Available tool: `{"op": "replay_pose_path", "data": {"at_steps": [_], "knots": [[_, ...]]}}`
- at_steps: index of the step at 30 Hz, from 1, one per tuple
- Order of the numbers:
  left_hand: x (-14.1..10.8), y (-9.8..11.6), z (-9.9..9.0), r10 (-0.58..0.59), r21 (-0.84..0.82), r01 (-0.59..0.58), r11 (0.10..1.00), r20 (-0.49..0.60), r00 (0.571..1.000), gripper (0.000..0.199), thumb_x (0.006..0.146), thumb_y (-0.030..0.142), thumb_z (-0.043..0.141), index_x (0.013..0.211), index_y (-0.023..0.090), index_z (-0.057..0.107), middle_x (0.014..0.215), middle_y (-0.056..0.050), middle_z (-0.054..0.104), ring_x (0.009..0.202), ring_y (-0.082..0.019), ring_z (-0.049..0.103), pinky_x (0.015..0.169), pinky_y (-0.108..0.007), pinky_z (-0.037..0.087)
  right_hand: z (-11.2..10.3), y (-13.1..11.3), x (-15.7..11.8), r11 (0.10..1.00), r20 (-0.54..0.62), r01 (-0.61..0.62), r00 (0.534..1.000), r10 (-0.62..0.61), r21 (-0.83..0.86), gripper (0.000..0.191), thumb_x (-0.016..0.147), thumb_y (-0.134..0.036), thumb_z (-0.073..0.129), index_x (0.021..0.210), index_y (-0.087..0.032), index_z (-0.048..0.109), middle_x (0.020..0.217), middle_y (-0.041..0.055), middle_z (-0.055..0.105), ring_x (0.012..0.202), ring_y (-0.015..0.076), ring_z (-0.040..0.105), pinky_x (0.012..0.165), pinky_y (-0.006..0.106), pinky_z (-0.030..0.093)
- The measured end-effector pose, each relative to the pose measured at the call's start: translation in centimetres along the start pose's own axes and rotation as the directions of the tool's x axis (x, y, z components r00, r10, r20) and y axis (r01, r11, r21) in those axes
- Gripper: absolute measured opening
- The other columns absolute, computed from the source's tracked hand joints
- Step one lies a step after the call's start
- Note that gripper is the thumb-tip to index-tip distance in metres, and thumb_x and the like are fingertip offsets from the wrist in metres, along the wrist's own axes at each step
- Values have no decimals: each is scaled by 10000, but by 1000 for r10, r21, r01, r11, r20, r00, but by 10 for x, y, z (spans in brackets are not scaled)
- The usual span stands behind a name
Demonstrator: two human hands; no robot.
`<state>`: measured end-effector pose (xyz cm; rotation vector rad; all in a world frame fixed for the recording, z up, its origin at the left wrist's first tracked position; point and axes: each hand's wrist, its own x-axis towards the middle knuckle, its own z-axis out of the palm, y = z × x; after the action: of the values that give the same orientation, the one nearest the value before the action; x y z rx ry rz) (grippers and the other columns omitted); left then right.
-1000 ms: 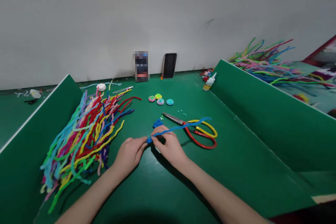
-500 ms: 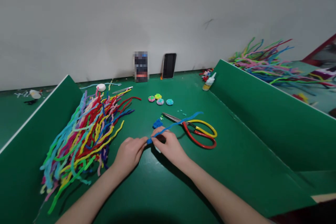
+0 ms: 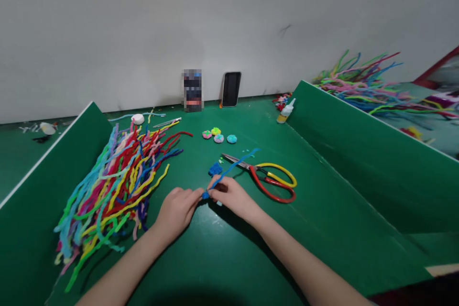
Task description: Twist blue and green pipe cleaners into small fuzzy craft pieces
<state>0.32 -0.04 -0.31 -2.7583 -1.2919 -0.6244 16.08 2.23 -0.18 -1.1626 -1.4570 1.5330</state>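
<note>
A blue pipe cleaner (image 3: 234,164) runs up and to the right from between my hands, its near end bunched into a small blue coil. My left hand (image 3: 179,208) pinches the coil from the left. On the other side, my right hand (image 3: 231,196) has its thumb and fingers closed on the same pipe cleaner. Just beyond my fingertips lies a blue fuzzy piece (image 3: 215,169). Scissors (image 3: 267,174) with one red and one yellow handle rest to the right, blades pointing left.
Many coloured pipe cleaners (image 3: 118,181) lie at the left. Several small round fuzzy pieces (image 3: 218,138) sit ahead, before two phones against the wall. A glue bottle (image 3: 285,112) stands near the right green divider (image 3: 358,153); tweezers (image 3: 168,123) lie behind the pile.
The free end of the blue pipe cleaner has swung left and shortened in view. My right hand has shifted slightly; my left hand stays nearly in place.
</note>
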Motion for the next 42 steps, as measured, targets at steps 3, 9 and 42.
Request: {"op": "replay_pose_path", "data": {"at_steps": [3, 9, 42], "knots": [[0, 0, -1, 23, -7, -23, 1000, -32, 999, 324, 860, 222, 241, 885, 144, 555, 571, -25, 591, 513, -135, 503, 520, -232, 361, -2, 0, 1, 996, 41, -69, 997, 67, 61, 59, 584, -102, 467, 567, -157, 481, 495, -56, 458, 484, 78, 446, 516, 206, 356], [0, 0, -2, 62, -6, -62, 998, -57, 996, 328, 863, 224, 231, 869, 149, 550, 548, -17, 573, 502, -133, 480, 516, -228, 350, -4, -5, -2, 970, 136, -168, 980, 145, 178, 28, 547, -125, 490, 556, -148, 503, 478, -53, 485, 462, 70, 457, 498, 199, 365], [3, 7, -9, -9, -168, 1, 986, -48, 999, 337, 859, 228, 222, 790, 161, 546, 535, -7, 543, 502, -120, 473, 495, -208, 364, -6, -2, -4, 808, 292, -247, 951, 97, 536, 135, 553, -197, 623, 643, -157, 531, 585, -45, 524, 515, 69, 492, 544, 208, 354]]}}
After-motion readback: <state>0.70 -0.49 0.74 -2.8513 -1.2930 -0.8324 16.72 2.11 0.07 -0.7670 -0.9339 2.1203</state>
